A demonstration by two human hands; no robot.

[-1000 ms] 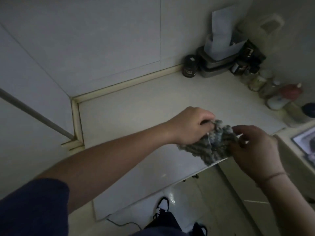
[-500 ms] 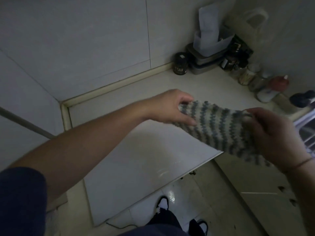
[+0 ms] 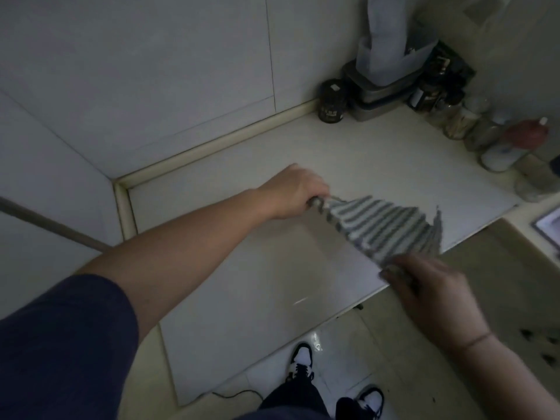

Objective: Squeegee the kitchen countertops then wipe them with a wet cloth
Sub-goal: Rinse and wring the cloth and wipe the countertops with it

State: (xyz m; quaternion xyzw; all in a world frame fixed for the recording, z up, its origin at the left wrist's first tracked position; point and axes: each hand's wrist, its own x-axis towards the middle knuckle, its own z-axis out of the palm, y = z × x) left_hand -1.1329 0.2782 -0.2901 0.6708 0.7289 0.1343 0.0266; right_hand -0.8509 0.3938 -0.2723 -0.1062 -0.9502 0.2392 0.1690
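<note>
You hold a striped cloth [image 3: 391, 228] with both hands, spread out over the white countertop [image 3: 230, 286]. Your left hand [image 3: 292, 192] grips one corner of the cloth, with the fingers curled tight around it. Your right hand [image 3: 430, 286] pinches the near corner, down by the front edge of the countertop, but this hand is blurry, so how each finger lies is hard to tell. The cloth is pulled out between your hands, and its far right corner sticks up in a little point. You cannot tell if the cloth touches the countertop or hangs just above it. The cloth has gray and white stripes. At the back of the countertop, by the wall, stands a small dark jar [image 3: 331, 101]. Just beside it is a stack of flat boxes [image 3: 375, 89] with a pale tub on top. Along the right side stands a row of jars and bottles, one of them with a red top [image 3: 527, 133]. Down below you can see your black and white shoes [image 3: 301, 360] on the shiny floor. Your left arm wears a dark blue sleeve [image 3: 60, 344].
</note>
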